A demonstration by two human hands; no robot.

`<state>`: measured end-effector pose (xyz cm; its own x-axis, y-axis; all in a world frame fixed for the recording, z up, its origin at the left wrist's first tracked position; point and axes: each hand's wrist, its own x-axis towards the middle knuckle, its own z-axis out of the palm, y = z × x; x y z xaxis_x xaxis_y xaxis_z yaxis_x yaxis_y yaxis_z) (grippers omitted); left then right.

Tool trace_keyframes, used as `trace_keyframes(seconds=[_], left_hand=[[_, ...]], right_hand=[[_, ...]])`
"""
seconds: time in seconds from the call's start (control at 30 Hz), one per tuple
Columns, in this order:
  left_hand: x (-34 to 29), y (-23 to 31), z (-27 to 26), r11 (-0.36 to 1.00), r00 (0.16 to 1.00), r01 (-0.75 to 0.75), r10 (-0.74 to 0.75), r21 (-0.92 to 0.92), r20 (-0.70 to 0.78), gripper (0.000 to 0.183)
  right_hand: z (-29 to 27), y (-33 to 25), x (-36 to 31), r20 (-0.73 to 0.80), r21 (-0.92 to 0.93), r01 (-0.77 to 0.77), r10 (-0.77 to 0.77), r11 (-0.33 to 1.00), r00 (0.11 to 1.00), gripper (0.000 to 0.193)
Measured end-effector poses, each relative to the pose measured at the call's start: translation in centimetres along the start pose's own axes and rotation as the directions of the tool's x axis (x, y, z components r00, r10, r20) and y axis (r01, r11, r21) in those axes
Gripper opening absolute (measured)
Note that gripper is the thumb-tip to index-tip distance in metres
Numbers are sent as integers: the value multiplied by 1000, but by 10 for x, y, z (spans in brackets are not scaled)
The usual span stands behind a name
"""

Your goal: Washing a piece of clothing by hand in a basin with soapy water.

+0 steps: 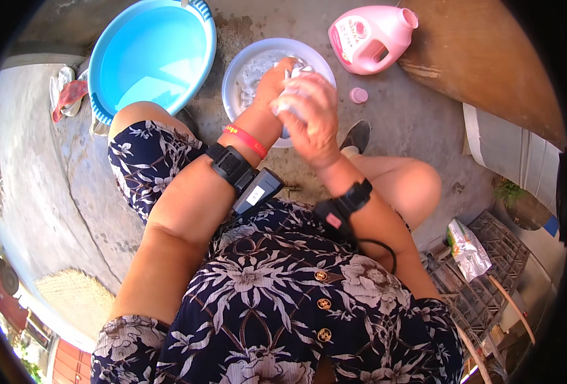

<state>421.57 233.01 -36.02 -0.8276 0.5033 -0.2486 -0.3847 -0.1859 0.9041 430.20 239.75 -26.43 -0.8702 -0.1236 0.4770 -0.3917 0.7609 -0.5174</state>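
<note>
Here on my distant feed, the white cloth [296, 106] is bunched up between the two hands, over the right half of the pale basin [230, 77] with its sudsy water. Its long axis seems to run away from the wearer, the far end by the left fingertips, the near end by the right thumb; crumpled like this, I can't call it exactly. Now the fingers: the right hand [317, 118] is curled, partly closed, with cloth gripped between thumb and fingers. The left hand [276, 82] reaches across to the cloth's far end, its fingers mostly hidden, so I can't tell how tightly they're closed. Over left, the blue tub [211, 41] of water; over right, the pink jug [363, 56], its pink cap [358, 95] just beside it on the floor [411, 115].
</note>
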Motion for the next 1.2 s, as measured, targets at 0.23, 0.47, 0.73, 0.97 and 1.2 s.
trace_keyframes(seconds=[0.23, 0.47, 0.73, 0.97, 1.2], left_hand=[[-17, 20, 41, 797, 884, 368, -459, -479, -84, 23], [-14, -3, 7, 793, 891, -454, 398, 407, 218, 20], [-19, 16, 46, 815, 900, 370, -433, -445, -46, 19], [-17, -31, 12, 727, 951, 294, -288, -620, 113, 24], [-21, 6, 46, 772, 912, 351, -409, -531, 8, 24]], right_hand=[[4, 72, -5, 84, 567, -691, 804, 447, 589, 26], [10, 15, -7, -131, -17, -71, 68, 997, 989, 24], [4, 91, -19, 404, 839, -538, 754, -81, 518, 25], [1, 9, -5, 100, -122, 64, -52, 991, 994, 37], [7, 88, -21, 255, 791, -596, 811, 138, 526, 35]])
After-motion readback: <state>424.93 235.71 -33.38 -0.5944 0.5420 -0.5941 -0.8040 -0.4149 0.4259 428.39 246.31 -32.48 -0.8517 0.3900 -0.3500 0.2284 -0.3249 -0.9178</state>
